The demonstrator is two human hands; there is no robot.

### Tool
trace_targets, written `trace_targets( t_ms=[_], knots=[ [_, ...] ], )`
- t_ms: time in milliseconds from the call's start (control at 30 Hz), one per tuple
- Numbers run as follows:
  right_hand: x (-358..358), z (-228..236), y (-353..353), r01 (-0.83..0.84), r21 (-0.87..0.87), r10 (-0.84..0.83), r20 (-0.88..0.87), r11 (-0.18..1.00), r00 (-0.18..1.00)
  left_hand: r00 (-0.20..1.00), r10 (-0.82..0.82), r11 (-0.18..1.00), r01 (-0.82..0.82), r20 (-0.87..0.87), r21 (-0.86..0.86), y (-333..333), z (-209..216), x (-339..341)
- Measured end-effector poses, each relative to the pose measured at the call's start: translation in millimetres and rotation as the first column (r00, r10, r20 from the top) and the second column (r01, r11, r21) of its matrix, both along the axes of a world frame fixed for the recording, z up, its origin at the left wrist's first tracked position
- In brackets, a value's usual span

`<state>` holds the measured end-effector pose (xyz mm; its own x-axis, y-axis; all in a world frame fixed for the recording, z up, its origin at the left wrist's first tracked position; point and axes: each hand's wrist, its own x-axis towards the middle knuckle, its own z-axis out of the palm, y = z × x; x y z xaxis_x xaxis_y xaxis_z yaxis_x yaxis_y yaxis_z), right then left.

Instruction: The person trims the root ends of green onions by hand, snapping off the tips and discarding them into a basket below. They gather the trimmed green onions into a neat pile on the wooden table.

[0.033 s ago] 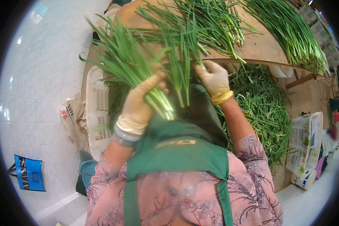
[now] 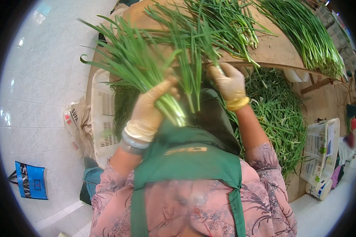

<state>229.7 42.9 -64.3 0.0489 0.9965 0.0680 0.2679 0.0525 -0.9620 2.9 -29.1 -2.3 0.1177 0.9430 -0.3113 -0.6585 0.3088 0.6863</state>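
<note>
My left hand (image 2: 148, 108), in a pale thin glove, is closed round a bunch of garlic chives (image 2: 134, 63). The white stem ends point down toward my green apron, and the leaves fan out to the upper left. My right hand (image 2: 228, 83), gloved too with a yellow band at the wrist, pinches the pale base of a thin chive stalk (image 2: 209, 39). Between the hands a few loose chive stalks (image 2: 189, 75) hang over the table's near edge, apart from my right fingers.
A wooden table (image 2: 283, 49) carries a loose pile of chives (image 2: 225, 25) and a neat long bundle (image 2: 304, 37) at the right. Below lies a heap of leaf trimmings (image 2: 279, 122). White plastic crates (image 2: 103, 114) flank me; a blue bag (image 2: 31, 181) lies on the tiled floor.
My right hand has shifted slightly to the right with the stalk between its fingers. My left hand has barely moved, still round the bunch.
</note>
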Motion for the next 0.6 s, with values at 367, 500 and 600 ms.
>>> trace_targets(
  t_ms=[367, 500, 600],
  knots=[
    [-28.6, 50.8, -82.1, -0.465, 0.28, 0.146, 0.709, 0.84, 0.69, 0.999, -0.047, 0.997, 0.048, -0.018, 0.058, -4.1, -15.3, 31.0],
    [-21.8, 50.1, -94.7, -0.456, 0.183, 0.262, 0.613, 0.871, 0.745, 0.994, 0.017, 0.998, -0.022, 0.105, 0.052, -1.9, -17.0, 19.0],
    [11.9, 54.4, -108.2, -0.514, 0.075, 0.355, 0.638, 0.854, 0.683, 0.986, 0.027, 0.996, -0.041, 0.162, 0.084, 0.3, -14.5, 3.1]
  ],
)
